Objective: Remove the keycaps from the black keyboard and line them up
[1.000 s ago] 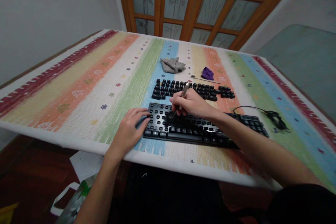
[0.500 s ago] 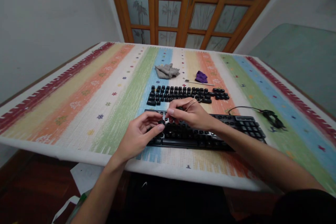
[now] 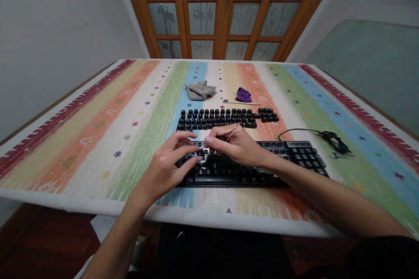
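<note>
My left hand (image 3: pixel 170 159) pinches a black keycap (image 3: pixel 200 153) between thumb and fingertips, just above the left part of a black keyboard (image 3: pixel 225 180). Close beside it, my right hand (image 3: pixel 232 143) is closed, with thumb and index finger pressed together near the keycap. A thin, wire-like line shows at its fingers; what it grips is too small to make out. Some switches on the keyboard are bare, while the number pad at the right still carries its caps. Both hands cover part of the keyboard's middle and left.
Behind the keyboard, loose black keycaps (image 3: pixel 222 118) lie in rows. Farther back are a grey cloth (image 3: pixel 200 90), a purple cloth (image 3: pixel 243 94) and a thin rod-like tool (image 3: pixel 242 103). The keyboard's bundled cable (image 3: pixel 334 141) rests to the right on the striped tablecloth (image 3: pixel 131 157).
The whole view has shifted slightly. My left fingers have straightened a little around the keycap, showing more of it. My right hand stays close to it, still pinched.
</note>
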The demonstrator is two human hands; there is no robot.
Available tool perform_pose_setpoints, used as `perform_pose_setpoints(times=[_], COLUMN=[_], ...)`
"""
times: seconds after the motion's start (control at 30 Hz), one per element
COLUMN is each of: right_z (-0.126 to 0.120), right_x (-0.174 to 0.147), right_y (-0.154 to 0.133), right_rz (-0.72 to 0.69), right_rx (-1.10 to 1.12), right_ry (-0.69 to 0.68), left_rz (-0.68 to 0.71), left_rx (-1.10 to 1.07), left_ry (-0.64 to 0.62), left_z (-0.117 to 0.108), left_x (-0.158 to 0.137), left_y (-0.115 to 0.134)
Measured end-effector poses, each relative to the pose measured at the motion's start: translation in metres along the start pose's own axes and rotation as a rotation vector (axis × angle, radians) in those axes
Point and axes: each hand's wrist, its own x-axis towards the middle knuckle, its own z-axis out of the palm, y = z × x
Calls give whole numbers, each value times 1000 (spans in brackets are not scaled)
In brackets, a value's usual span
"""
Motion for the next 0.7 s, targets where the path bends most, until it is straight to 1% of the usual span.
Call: perform_pose_setpoints(times=[0.13,0.2,0.27,0.43,0.57,0.7], right_z=[3,6,10,19,22,24], right_x=[-4,-8,-13,-20,-18,-17], right_y=[2,3,5,9,7,6], right_rz=[88,121,128,150,155,111], right_rx=[-82,-79,-64,-47,-51,-79], right_ry=[1,-33,-73,-120,-129,-142], left_rz=[37,20,-1,70,109,126], left_rx=[-16,21,68,150,173,186], left_ry=[3,27,3,-156,-216,-236], left_z=[-10,-14,-14,-3,9,18], left_x=[9,15,20,33,41,45], left_y=[-9,-17,-29,-62,-81,-96])
